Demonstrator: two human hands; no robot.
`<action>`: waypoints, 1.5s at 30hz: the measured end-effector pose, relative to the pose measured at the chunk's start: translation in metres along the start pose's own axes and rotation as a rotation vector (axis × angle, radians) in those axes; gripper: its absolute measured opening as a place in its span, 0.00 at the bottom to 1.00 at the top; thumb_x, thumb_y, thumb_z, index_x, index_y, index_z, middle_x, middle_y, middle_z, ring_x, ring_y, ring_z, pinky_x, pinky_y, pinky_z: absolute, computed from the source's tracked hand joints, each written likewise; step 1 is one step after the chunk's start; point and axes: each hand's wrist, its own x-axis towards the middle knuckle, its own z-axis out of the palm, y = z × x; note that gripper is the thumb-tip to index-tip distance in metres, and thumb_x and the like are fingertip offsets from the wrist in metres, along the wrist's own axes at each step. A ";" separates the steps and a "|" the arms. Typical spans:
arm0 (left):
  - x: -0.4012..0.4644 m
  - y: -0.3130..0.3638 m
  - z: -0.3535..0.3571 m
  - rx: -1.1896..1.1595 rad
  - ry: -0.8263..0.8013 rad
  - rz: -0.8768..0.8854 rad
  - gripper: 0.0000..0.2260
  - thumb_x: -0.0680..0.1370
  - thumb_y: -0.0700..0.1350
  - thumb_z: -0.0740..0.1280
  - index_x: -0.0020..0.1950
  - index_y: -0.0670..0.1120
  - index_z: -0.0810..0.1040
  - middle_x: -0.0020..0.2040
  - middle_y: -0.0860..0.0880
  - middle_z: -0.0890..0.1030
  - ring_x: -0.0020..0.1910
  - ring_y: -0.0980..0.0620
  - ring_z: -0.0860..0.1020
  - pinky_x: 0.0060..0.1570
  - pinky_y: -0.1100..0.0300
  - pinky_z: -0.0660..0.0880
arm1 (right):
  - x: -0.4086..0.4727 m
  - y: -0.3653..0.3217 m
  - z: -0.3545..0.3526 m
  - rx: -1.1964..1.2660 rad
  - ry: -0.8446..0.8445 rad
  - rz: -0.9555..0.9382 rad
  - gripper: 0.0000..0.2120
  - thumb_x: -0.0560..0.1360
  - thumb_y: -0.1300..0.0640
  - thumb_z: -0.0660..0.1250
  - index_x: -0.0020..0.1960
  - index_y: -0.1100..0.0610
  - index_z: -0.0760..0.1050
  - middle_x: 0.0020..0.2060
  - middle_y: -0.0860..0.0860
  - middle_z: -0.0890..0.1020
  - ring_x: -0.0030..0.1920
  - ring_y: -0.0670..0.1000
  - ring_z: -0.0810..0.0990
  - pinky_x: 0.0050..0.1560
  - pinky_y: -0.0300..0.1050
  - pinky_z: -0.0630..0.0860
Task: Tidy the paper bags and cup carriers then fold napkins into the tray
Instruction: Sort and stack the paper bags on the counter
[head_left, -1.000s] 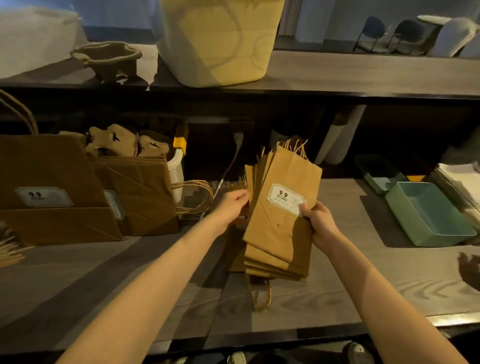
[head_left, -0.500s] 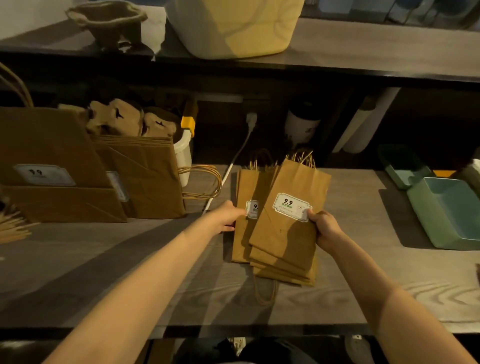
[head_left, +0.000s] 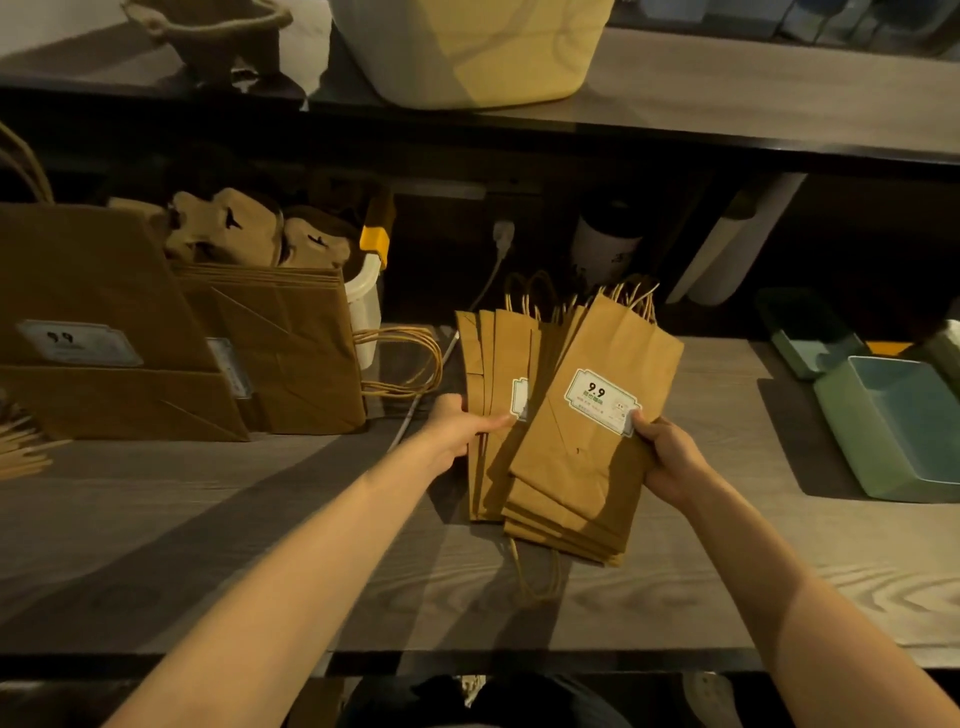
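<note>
Since a moment ago, lowered toward the counter (head_left: 727, 587) and spread apart: two fans of small paper bags (head_left: 587, 441) where one tight bundle was held up. Left hand (head_left: 460, 428) fingers (head_left: 496, 422) curled round the left edge of the upright fan, thumb lying over the front; right hand (head_left: 670, 457) pinching the right edge of the tilted fan, thumb tip on the white label (head_left: 600, 400). To do this well: tap both fans down on their bottom folds, slide the tilted set upright against the other, square the edges, keep the twisted handles (head_left: 631, 296) all pointing to the top of the frame. Bags at centre frame, flat-folded kraft brown, bottom edges staggered, one loose handle loop (head_left: 540, 577) trailing below. Larger paper bags (head_left: 270, 353) standing at left; green tray (head_left: 893, 426) at right edge, nothing seen in it.
</note>
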 end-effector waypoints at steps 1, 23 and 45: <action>0.000 0.000 0.000 0.001 -0.007 0.009 0.22 0.72 0.39 0.72 0.63 0.42 0.70 0.61 0.45 0.76 0.64 0.47 0.71 0.66 0.47 0.65 | 0.000 -0.001 -0.003 0.011 -0.010 0.001 0.06 0.81 0.60 0.58 0.50 0.60 0.72 0.40 0.55 0.83 0.39 0.52 0.82 0.36 0.46 0.81; 0.018 -0.012 -0.001 0.598 0.178 0.130 0.34 0.71 0.42 0.73 0.71 0.45 0.57 0.66 0.42 0.68 0.64 0.43 0.71 0.59 0.53 0.70 | -0.007 -0.007 -0.012 0.127 0.128 -0.095 0.16 0.81 0.60 0.56 0.68 0.60 0.67 0.45 0.54 0.79 0.44 0.53 0.78 0.54 0.53 0.72; 0.005 0.002 0.011 0.454 0.262 0.343 0.15 0.80 0.43 0.61 0.67 0.43 0.71 0.64 0.45 0.73 0.63 0.46 0.71 0.54 0.58 0.69 | -0.006 0.001 -0.013 0.156 0.130 -0.096 0.16 0.81 0.60 0.57 0.68 0.61 0.67 0.46 0.54 0.79 0.45 0.52 0.78 0.53 0.52 0.73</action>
